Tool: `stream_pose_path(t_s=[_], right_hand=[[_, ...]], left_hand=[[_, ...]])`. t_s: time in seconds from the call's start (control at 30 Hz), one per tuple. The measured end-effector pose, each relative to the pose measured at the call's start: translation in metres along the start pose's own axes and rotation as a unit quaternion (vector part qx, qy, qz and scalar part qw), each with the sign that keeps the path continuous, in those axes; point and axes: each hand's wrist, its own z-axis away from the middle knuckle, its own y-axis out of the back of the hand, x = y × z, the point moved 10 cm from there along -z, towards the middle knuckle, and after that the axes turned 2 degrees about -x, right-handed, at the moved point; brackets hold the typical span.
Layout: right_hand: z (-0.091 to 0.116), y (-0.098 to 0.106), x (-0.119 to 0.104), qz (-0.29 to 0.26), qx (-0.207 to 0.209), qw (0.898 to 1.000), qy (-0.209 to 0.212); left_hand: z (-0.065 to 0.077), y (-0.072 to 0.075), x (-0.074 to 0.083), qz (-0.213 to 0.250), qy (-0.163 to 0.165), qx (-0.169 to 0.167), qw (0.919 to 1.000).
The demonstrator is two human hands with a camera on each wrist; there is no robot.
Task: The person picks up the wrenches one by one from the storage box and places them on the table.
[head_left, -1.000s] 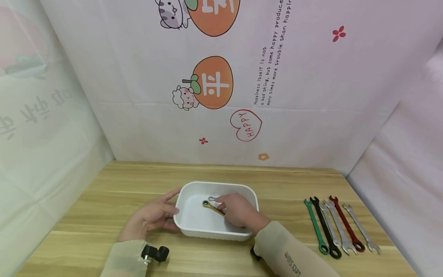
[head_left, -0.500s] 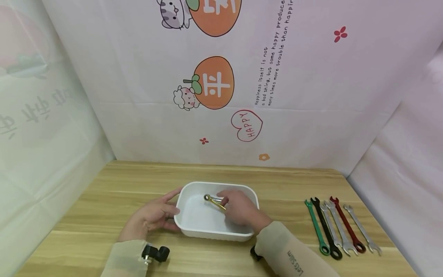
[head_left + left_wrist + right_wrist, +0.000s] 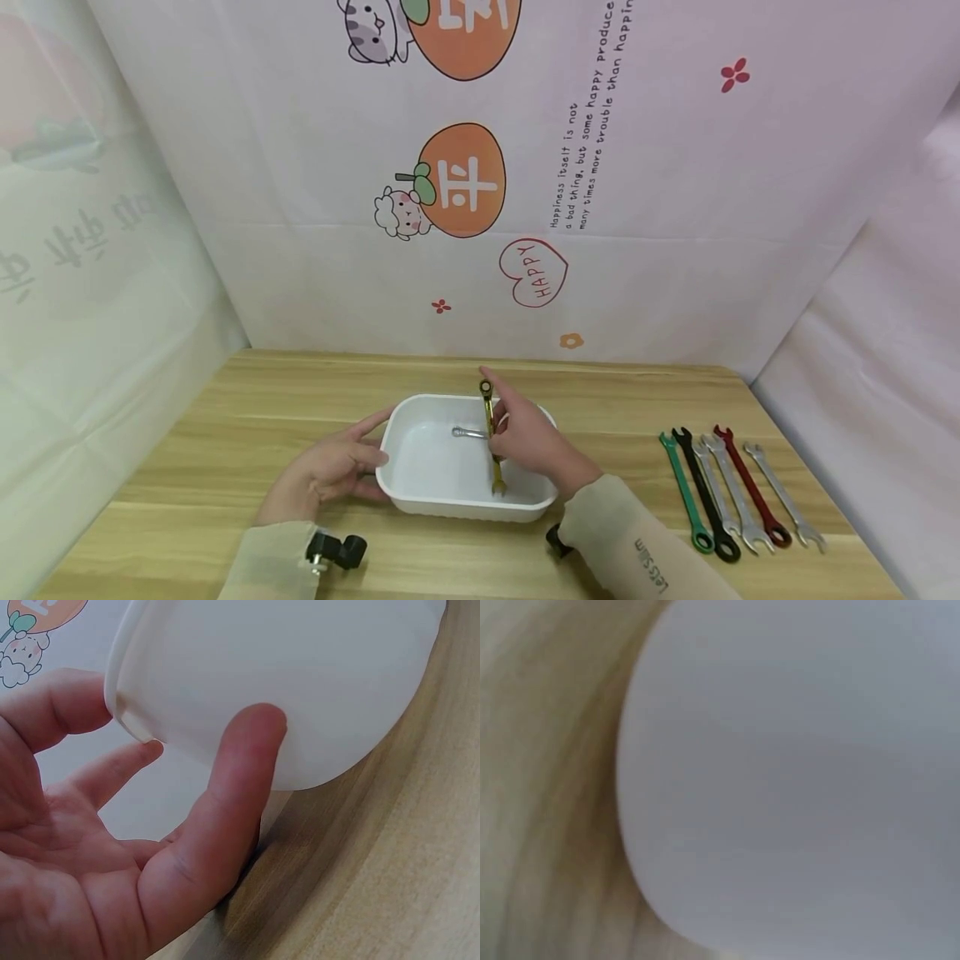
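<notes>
In the head view a white plastic basin (image 3: pixel 408 483) stands on the table. My left hand (image 3: pixel 341 467) holds its left end. The left wrist view shows the thumb (image 3: pixel 247 757) against the outer wall and another fingertip at the rim. Over the basin's right half, my right hand (image 3: pixel 525 433) pinches a gold combination wrench (image 3: pixel 491 410), its ring end up and its open end down inside the basin. That index finger points away past the far rim. Behind the gold wrench lies a silver wrench (image 3: pixel 467 432), its right part hidden by the right hand.
On the table's right side several combination wrenches lie roughly side by side: a green one (image 3: pixel 682 492), a black one (image 3: pixel 705 492), a dark red one (image 3: pixel 752 486) and silver ones, the outermost silver wrench (image 3: pixel 783 493) farthest right. A printed white cloth (image 3: pixel 637 292) hangs behind the table (image 3: pixel 315 383).
My right hand has lifted the gold wrench and turned it from slanting to nearly upright. The silver wrench is left in the basin. My left hand stays in place.
</notes>
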Motion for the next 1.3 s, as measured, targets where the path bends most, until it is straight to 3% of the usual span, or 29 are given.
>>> stream_pose_path(t_s=[0.27,0.5,0.7,0.83,0.93,1.17,1.23,1.3], right_hand=[[0.004,0.023,0.005,-0.120,0.059,0.991,-0.028],[0.009,0.046,0.017,-0.219,0.127,0.966,-0.052],[0.013,0.058,0.032,-0.289,0.158,0.941,-0.078],[0.014,0.062,0.040,-0.351,0.159,0.918,-0.099],[0.017,0.062,0.045,-0.411,0.148,0.893,-0.113],[0.023,0.058,0.043,-0.552,0.083,0.822,-0.114],[0.024,0.056,0.042,-0.574,0.066,0.808,-0.111],[0.026,0.055,0.041,-0.585,0.054,0.802,-0.110]], left_hand=[[0.000,-0.001,0.000,0.001,-0.002,-0.004,1.0000],[0.000,-0.001,0.000,-0.001,-0.001,-0.002,1.0000],[0.001,-0.002,0.001,0.000,-0.004,-0.004,1.0000],[0.001,-0.002,0.001,0.000,-0.004,-0.005,1.0000],[0.001,-0.001,0.000,0.000,-0.002,-0.003,1.0000],[0.000,-0.002,0.000,-0.002,-0.003,-0.005,1.0000],[0.001,-0.002,0.001,-0.003,-0.003,-0.006,1.0000],[0.001,-0.003,0.001,-0.002,-0.003,-0.005,1.0000]])
